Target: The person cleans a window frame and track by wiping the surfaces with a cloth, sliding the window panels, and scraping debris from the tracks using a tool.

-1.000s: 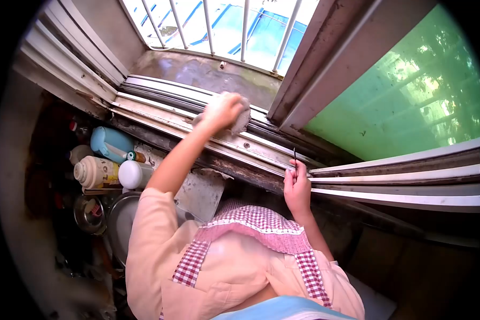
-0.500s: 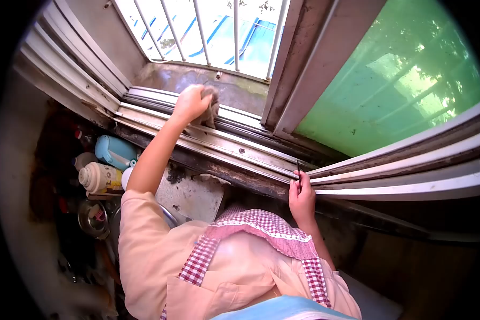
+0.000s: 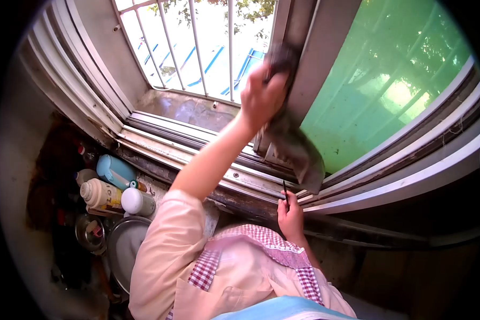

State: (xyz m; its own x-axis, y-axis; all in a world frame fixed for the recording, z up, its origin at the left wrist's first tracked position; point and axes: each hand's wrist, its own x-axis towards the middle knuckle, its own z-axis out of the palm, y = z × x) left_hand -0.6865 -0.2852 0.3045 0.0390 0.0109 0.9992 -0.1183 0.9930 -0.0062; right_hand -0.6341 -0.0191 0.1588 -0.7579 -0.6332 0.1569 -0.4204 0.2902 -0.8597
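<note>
My left hand (image 3: pixel 264 93) is closed on a grey-brown rag (image 3: pixel 298 154), raised at the upright window frame (image 3: pixel 328 58). The upper part of the rag is blurred, and its long end hangs down toward the sliding track (image 3: pixel 234 173). Lower down, my right hand (image 3: pixel 290 218) is closed round a thin dark stick-like tool (image 3: pixel 286 194), its tip pointing up near the track. What kind of tool it is I cannot make out. The hanging end of the rag is close to this hand.
Green-tinted glass (image 3: pixel 378 90) fills the right side. White bars (image 3: pixel 197 48) stand outside the opening. At lower left are a blue container (image 3: pixel 114 169), a cream bottle (image 3: pixel 98 193), a white-lidded jar (image 3: pixel 137 202) and a round metal tray (image 3: pixel 114 250).
My left hand has moved up and right with the rag, from the track to the upright frame. The rag now hangs loose. My right hand still holds the thin tool; the view has shifted slightly.
</note>
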